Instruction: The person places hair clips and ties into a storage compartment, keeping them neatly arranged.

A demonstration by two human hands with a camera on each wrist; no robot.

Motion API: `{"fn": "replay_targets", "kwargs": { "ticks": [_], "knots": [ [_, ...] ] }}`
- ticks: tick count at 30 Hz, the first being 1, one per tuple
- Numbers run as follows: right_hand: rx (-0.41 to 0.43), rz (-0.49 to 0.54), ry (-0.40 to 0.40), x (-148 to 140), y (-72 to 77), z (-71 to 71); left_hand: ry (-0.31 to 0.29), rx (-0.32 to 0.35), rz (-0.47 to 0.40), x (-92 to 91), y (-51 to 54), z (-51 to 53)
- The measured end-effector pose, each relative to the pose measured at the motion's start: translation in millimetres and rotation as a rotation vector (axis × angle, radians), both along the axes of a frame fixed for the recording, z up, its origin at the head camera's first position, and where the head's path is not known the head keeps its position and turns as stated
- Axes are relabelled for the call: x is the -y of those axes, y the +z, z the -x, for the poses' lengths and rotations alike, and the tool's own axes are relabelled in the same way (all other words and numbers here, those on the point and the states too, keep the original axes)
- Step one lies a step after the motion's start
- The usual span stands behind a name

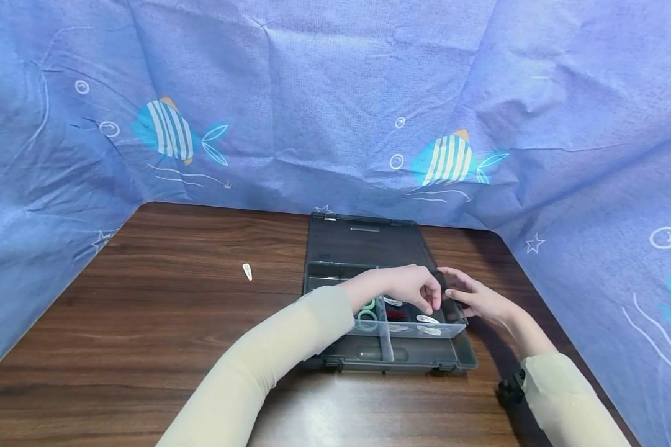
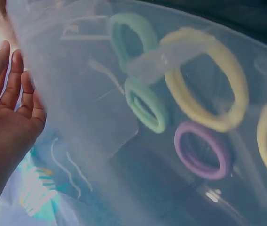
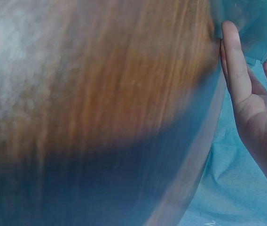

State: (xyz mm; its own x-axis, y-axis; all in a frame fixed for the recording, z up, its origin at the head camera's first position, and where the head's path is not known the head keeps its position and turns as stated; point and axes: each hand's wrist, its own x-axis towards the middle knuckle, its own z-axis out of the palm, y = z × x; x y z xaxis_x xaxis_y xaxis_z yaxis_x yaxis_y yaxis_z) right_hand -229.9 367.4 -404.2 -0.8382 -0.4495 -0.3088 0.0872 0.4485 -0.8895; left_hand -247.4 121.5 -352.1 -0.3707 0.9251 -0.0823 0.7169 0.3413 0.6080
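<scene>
A translucent grey organizer box (image 1: 466, 355) lies with its lid (image 1: 363, 239) folded back, and a clear divided tray (image 1: 346, 326) sits in it. Over the tray's right compartment hovers my left hand (image 1: 413, 287), fingers loosely bent, nothing visible in them. Beneath it lie white snap hair clips (image 1: 427, 319) and a red clip (image 1: 395, 314). Green hair ties (image 1: 367, 320) occupy the compartment to the left; the left wrist view also shows yellow ties (image 2: 237, 89) and a purple tie (image 2: 202, 150) through plastic. My right hand (image 1: 480, 301) touches the box's right side, fingers spread.
One white snap clip (image 1: 247, 271) lies on the brown wooden table (image 1: 162, 310), left of the box. A blue fish-print cloth (image 1: 324, 112) hangs behind and along both sides. A small dark shape between the hands is too unclear to name.
</scene>
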Motion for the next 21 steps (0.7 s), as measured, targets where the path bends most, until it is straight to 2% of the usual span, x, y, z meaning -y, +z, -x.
{"fn": "replay_targets", "kwargs": {
  "ticks": [3, 11, 17, 21],
  "knots": [
    [-0.005, -0.003, -0.002, -0.5, 0.0, -0.3, -0.011, -0.027, -0.001, 7.0, 4.9, 0.1],
    [-0.020, -0.054, -0.012, 0.5, 3.4, -2.4, -0.021, -0.042, 0.012, 30.4, 23.2, -4.2],
    [0.000, -0.038, -0.035, 1.7, 1.6, -1.9, -0.019, -0.066, 0.040, 51.4, 38.1, -9.8],
    [-0.002, -0.038, -0.028, 0.4, 1.2, -1.5, -0.018, -0.093, 0.036, 65.0, 44.5, -13.2]
  ]
}}
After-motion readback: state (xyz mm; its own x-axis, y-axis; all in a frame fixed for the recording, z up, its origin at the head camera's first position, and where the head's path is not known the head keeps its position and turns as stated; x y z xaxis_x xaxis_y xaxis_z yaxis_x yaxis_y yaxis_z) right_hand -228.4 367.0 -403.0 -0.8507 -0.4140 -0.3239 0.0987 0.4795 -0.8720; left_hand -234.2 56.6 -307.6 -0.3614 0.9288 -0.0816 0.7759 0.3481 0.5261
